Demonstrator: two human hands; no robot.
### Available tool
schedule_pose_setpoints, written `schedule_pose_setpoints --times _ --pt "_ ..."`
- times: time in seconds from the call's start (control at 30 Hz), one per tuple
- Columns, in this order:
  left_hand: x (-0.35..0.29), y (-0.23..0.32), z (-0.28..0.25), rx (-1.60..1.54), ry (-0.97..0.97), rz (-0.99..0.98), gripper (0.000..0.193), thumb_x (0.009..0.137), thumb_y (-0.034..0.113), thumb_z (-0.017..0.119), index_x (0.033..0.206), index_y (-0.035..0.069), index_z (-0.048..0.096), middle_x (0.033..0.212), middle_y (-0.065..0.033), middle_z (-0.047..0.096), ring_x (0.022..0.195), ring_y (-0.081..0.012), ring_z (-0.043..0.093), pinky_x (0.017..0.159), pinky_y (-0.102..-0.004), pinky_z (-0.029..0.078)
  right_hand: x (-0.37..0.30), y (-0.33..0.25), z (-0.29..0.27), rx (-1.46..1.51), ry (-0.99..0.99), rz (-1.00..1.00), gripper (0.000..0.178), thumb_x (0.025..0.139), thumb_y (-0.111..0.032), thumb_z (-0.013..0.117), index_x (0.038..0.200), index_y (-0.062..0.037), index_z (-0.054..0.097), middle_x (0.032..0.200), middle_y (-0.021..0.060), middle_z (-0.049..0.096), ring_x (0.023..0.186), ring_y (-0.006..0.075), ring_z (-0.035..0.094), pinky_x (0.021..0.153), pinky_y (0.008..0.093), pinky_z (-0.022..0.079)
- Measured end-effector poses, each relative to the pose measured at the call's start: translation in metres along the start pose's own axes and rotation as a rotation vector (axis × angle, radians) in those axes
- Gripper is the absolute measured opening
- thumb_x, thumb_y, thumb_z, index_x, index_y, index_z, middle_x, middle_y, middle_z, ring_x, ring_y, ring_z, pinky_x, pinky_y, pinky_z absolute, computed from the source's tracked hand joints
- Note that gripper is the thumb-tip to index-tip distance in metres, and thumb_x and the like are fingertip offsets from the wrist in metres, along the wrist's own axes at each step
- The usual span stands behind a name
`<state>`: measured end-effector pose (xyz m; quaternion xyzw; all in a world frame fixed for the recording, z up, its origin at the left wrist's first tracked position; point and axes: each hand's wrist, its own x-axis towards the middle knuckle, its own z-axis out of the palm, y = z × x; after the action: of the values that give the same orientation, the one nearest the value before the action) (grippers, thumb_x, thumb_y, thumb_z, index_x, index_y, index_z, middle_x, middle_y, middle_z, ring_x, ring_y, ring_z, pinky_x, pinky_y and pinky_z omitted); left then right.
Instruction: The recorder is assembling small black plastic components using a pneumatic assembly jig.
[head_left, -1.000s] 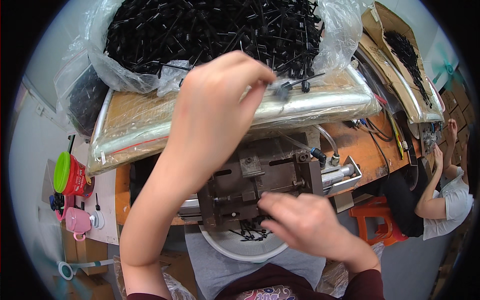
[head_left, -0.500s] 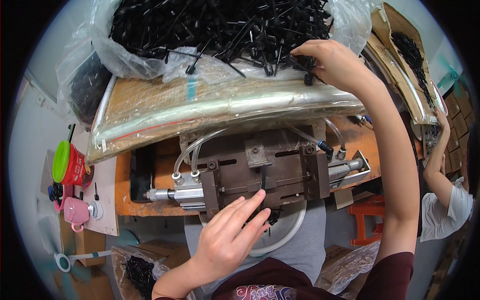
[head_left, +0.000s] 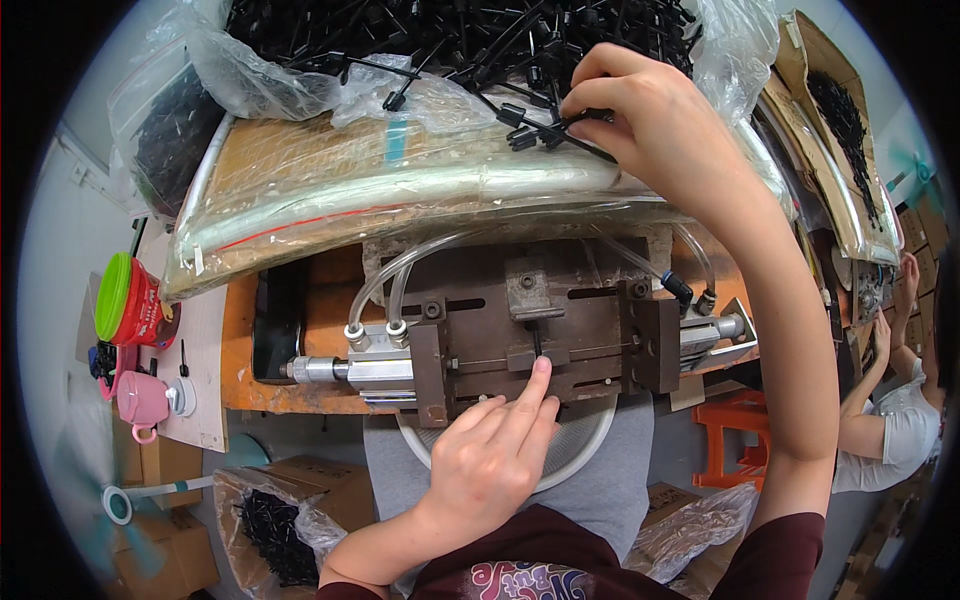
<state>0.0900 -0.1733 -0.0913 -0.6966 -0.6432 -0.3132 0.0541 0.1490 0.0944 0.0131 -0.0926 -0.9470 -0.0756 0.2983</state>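
My left hand [head_left: 490, 455] reaches over the front of a brown metal fixture [head_left: 490, 345]. Its index finger is stretched out, the tip on the lower end of a thin black rod-shaped part [head_left: 536, 338] lying in the fixture's middle slot; the other fingers are loosely bent and hold nothing. Up at the box edge, my right hand [head_left: 655, 120] is closed, thumb and fingertips pinching a black plastic stem with a knobbed end [head_left: 560, 130]. Other stems cross it there. A large heap of such black stems [head_left: 460, 40] fills the plastic-lined cardboard box [head_left: 300, 170].
Air cylinders [head_left: 378, 375] with clear hoses flank the fixture on an orange bench [head_left: 240, 370]. A white mesh basket [head_left: 585, 450] sits on my lap beneath. At left stand a red tub [head_left: 135, 310] and pink cup [head_left: 142, 400]. Another person [head_left: 890, 425] works at right.
My right hand has shifted left along the box edge, drawing stems out from the heap. My left index finger has moved onto the rod in the fixture. The view has shifted slightly.
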Motion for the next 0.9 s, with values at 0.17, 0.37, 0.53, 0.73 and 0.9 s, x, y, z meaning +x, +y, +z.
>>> schedule_pose_setpoints --times 0.17,0.37,0.53,0.73,0.9 --pt "-0.003 0.0 -0.001 0.007 -0.039 -0.031 0.028 0.074 0.013 0.081 0.097 0.0 0.073 0.123 -0.0174 0.069 0.068 -0.0198 0.068 0.063 -0.0283 0.054 0.003 -0.002 -0.02 0.158 0.012 0.207 0.019 0.087 -0.013 0.074 0.104 -0.0058 0.075 0.088 0.0043 0.062 0.075 0.0168 0.062 0.069 0.0311 0.05" --pt "0.013 0.004 -0.03 -0.102 -0.161 -0.032 0.03 0.076 0.013 0.082 0.102 0.003 0.073 0.118 -0.015 0.071 0.069 -0.0195 0.069 0.063 -0.0271 0.054 -0.037 -0.016 -0.057 0.737 0.161 0.482 0.024 0.095 -0.011 0.064 0.115 -0.0005 0.073 0.098 0.0064 0.066 0.08 0.0105 0.064 0.069 0.0264 0.053" --pt "0.057 -0.025 -0.053 -0.16 0.128 0.015 0.03 0.078 0.008 0.08 0.107 0.004 0.073 0.114 -0.0144 0.072 0.085 -0.0254 0.072 0.077 -0.0328 0.056 -0.092 -0.091 -0.05 0.855 0.209 0.546 0.049 0.085 0.006 0.068 0.132 0.0054 0.055 0.129 0.0179 0.061 0.104 0.0217 0.07 0.08 0.0264 0.059" --pt "0.147 -0.085 -0.049 0.112 0.377 0.222 0.029 0.083 0.005 0.072 0.112 0.007 0.073 0.118 -0.0104 0.072 0.107 -0.0316 0.068 0.094 -0.0392 0.052 -0.144 -0.141 -0.035 0.59 -0.087 0.237 0.025 0.078 0.004 0.073 0.102 0.0063 0.066 0.13 0.025 0.06 0.1 0.035 0.07 0.084 0.037 0.059" --pt "0.17 -0.099 -0.038 0.051 0.163 0.094 0.028 0.082 0.007 0.073 0.11 0.004 0.073 0.106 -0.0149 0.073 0.1 -0.0346 0.069 0.089 -0.0378 0.053 -0.159 -0.163 -0.006 0.364 -0.158 0.177 0.021 0.079 -0.004 0.066 0.098 0.004 0.062 0.133 0.0268 0.059 0.08 0.0229 0.069 0.074 0.0316 0.057"
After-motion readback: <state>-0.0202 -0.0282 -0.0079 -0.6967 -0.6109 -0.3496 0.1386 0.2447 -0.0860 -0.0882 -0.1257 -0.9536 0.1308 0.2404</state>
